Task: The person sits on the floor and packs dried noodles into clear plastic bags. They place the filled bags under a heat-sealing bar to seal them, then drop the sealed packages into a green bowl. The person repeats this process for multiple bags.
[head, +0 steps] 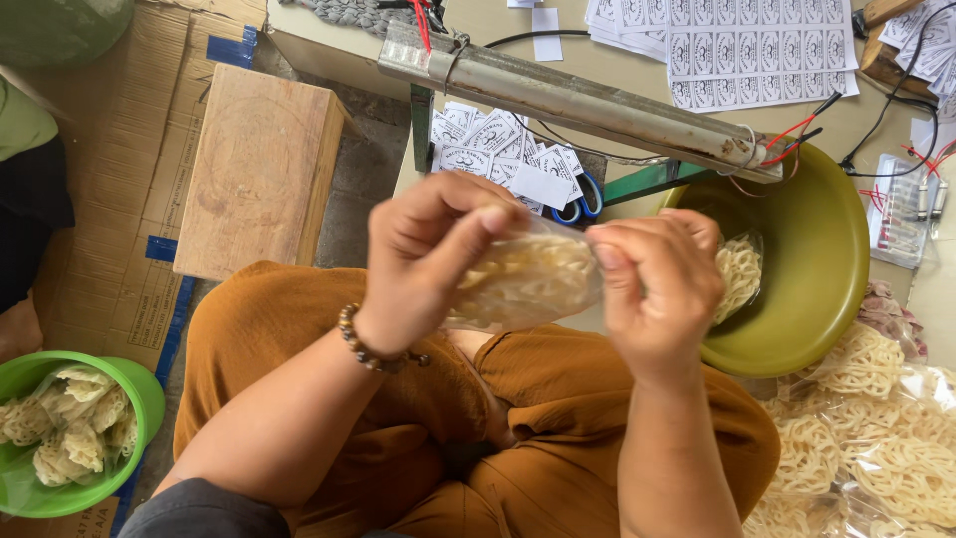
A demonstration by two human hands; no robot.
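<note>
Head view: left hand [423, 249], right hand [652, 289] pinch cracker bag [523, 284] stretched between them.

The clear bag of crackers [528, 284] is blurred, its mouth hidden by both grips. The green tub [60, 438] at lower left and cracker bags [876, 438] at lower right run off the frame. Label sheets [757, 50] are too small to read.
</note>
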